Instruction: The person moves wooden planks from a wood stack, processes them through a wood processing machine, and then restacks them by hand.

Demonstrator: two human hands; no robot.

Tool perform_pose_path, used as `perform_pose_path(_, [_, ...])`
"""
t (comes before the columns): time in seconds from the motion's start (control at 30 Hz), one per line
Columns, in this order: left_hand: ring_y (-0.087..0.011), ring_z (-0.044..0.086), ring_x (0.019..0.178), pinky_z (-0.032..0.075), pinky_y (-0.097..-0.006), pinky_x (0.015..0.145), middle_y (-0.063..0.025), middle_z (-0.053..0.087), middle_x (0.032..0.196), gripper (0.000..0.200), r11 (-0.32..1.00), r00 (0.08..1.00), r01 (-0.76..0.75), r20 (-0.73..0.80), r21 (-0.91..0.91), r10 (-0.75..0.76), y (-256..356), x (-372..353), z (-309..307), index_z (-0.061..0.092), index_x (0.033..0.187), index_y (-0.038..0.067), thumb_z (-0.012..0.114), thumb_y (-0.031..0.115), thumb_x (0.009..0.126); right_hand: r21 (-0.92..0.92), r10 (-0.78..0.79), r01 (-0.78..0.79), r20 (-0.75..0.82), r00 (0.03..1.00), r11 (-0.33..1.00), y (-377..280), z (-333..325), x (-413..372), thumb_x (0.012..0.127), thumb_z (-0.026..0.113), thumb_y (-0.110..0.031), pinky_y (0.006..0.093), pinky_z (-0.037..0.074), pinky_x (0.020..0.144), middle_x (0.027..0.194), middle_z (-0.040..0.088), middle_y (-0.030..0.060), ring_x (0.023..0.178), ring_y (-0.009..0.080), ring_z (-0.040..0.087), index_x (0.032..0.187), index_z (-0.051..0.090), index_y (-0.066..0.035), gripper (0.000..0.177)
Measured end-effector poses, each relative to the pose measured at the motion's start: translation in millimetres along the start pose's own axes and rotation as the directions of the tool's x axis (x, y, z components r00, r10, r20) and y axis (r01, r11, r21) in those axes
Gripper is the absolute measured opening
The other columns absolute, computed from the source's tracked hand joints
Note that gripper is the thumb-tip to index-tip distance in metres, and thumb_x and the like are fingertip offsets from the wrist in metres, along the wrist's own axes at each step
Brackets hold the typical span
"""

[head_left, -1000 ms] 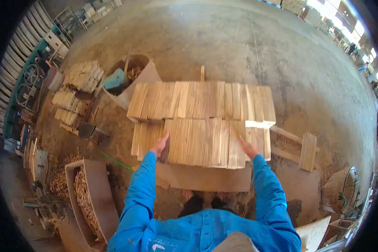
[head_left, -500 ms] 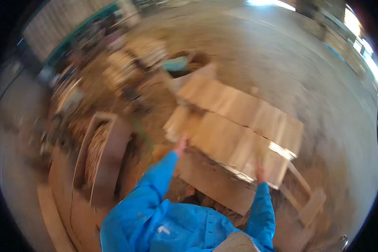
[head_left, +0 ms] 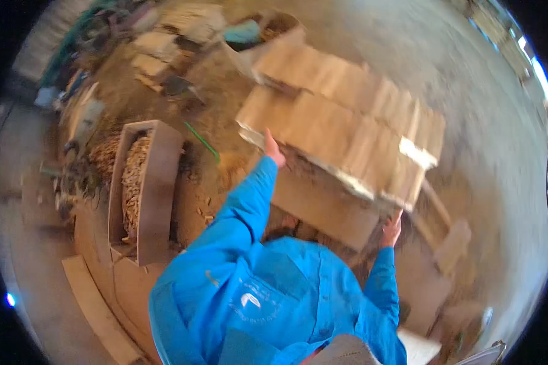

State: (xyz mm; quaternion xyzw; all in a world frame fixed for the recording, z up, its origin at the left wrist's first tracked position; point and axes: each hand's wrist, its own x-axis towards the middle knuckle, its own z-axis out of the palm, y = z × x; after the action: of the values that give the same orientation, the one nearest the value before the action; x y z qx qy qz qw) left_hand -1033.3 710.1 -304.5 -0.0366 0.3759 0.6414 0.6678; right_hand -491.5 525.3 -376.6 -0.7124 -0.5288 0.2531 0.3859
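Two side-by-side stacks of wooden boards (head_left: 335,131) lie in front of me, their layers slightly uneven along the near edge. My left hand (head_left: 274,149) rests against the near left corner of the closer stack, fingers stretched out along it. At the near right corner, my right hand (head_left: 392,230) is just below the boards, its fingertips at or close to the edge and apart from each other. Neither hand appears wrapped round a board, though blur hides the finger detail. Under the stack, a brown panel (head_left: 329,210) shows on the near side.
To the left stands an open wooden box (head_left: 159,182) filled with wood scraps. Behind it lie loose board piles (head_left: 192,21) and a bin (head_left: 293,38) with something teal in it. A green stick (head_left: 202,142) and a long plank (head_left: 97,307) lie on the floor.
The view has tilted, so the stacks appear higher. My right hand has moved from the boards' near face to just below the right corner. My left hand stays at the left corner.
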Motion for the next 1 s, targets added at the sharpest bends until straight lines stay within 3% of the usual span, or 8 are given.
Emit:
perform_pose_path(0.03, [-0.0383, 0.053, 0.143, 0.04, -0.0634, 0.12, -0.0088, 0.056, 0.159, 0.088, 0.999, 0.999, -0.015, -0.045, 0.046, 0.017, 1.7, 2.3, -1.9, 0.051, 0.158, 0.016, 0.042, 0.083, 0.101, 0.396, 0.517, -0.499, 0.068, 0.853, 0.771, -56.3, -14.8, -37.7, 0.104, 0.052, -0.014, 0.0384, 0.058, 0.098, 0.168, 0.045, 0.0207, 0.131, 0.0306, 0.065, 0.173, 0.029, -0.018, 0.073])
perform_pose_path(0.07, [-0.0386, 0.05, 0.146, 0.038, -0.064, 0.121, -0.0086, 0.053, 0.162, 0.091, 0.995, 0.995, -0.046, -0.081, 0.093, 0.053, 1.1, 7.5, -5.8, 0.048, 0.161, 0.017, 0.04, 0.085, 0.1, 0.41, 0.618, -0.577, 0.042, 0.785, 0.706, -54.2, -24.3, -69.3, 0.104, 0.057, -0.025, 0.0418, 0.059, 0.099, 0.165, 0.048, 0.0181, 0.132, 0.0321, 0.064, 0.173, 0.029, -0.02, 0.074])
perform_pose_path(0.2, [-0.036, 0.043, 0.153, 0.028, -0.0634, 0.126, -0.0076, 0.044, 0.169, 0.101, 0.989, 0.979, -0.067, -0.18, 0.133, 0.091, 2.3, 28.9, -8.6, 0.038, 0.168, 0.018, 0.037, 0.09, 0.097, 0.421, 0.341, -0.393, 0.197, 0.919, 0.817, 130.1, -23.3, -229.0, 0.11, 0.054, -0.035, 0.0383, 0.058, 0.083, 0.148, 0.06, 0.0126, 0.12, 0.0257, 0.066, 0.174, 0.026, -0.022, 0.071])
perform_pose_path(0.27, [-0.0338, 0.034, 0.157, 0.025, -0.062, 0.127, -0.0063, 0.036, 0.174, 0.104, 0.993, 0.98, -0.034, -0.192, 0.114, 0.055, 2.8, 24.7, -2.4, 0.032, 0.171, 0.017, 0.037, 0.09, 0.097, 0.654, 0.739, -0.674, 0.254, 0.624, 0.344, 67.5, -25.1, -278.8, 0.113, 0.043, -0.026, 0.0376, 0.047, 0.062, 0.164, 0.052, 0.0065, 0.075, 0.0224, 0.054, 0.175, 0.011, -0.042, 0.071])
perform_pose_path(0.37, [-0.0315, 0.029, 0.161, 0.024, -0.0593, 0.129, -0.0055, 0.03, 0.178, 0.103, 0.998, 0.985, 0.018, -0.171, 0.057, -0.008, 6.7, 12.2, 15.2, 0.028, 0.172, 0.016, 0.036, 0.087, 0.099, 0.386, 0.875, -0.867, 0.236, 0.422, 0.314, 40.2, -9.6, -331.2, 0.114, 0.044, -0.037, 0.0425, 0.054, 0.075, 0.167, 0.047, 0.0089, 0.094, 0.0273, 0.064, 0.176, 0.011, -0.038, 0.07])
perform_pose_path(0.5, [-0.031, 0.052, 0.147, 0.038, -0.053, 0.126, -0.007, 0.05, 0.166, 0.083, 0.991, 0.982, -0.043, 0.177, -0.13, 0.066, -1.2, 15.5, -3.0, 0.043, 0.165, 0.014, 0.034, 0.074, 0.108, 0.385, 0.804, -0.84, 0.311, 0.507, 0.381, -56.5, 46.6, -238.7, 0.114, 0.044, -0.037, 0.0429, 0.054, 0.076, 0.167, 0.048, 0.0091, 0.095, 0.0275, 0.064, 0.176, 0.011, -0.038, 0.07])
perform_pose_path(0.67, [-0.0286, 0.043, 0.154, 0.03, -0.055, 0.129, -0.0051, 0.044, 0.171, 0.093, 0.989, 1.0, -0.009, -0.03, -0.146, 0.004, 6.4, 16.7, 10.8, 0.04, 0.167, 0.017, 0.043, 0.082, 0.101, 0.344, 0.456, -0.72, 0.592, 0.664, 0.602, -225.0, 227.0, -29.7, 0.114, 0.045, -0.039, 0.0436, 0.054, 0.077, 0.166, 0.048, 0.0094, 0.096, 0.0279, 0.064, 0.176, 0.011, -0.038, 0.07])
perform_pose_path(1.0, [-0.0358, 0.015, 0.166, 0.01, -0.0648, 0.129, -0.0109, 0.015, 0.182, 0.122, 0.982, 0.971, 0.141, -0.208, 0.122, -0.114, 2.5, -5.6, -16.0, 0.015, 0.176, 0.019, 0.039, 0.099, 0.087, 0.336, 0.376, -0.68, 0.636, 0.674, 0.652, -273.6, 271.8, -0.5, 0.113, 0.045, -0.041, 0.0449, 0.054, 0.079, 0.166, 0.048, 0.01, 0.099, 0.0286, 0.065, 0.176, 0.012, -0.037, 0.071])
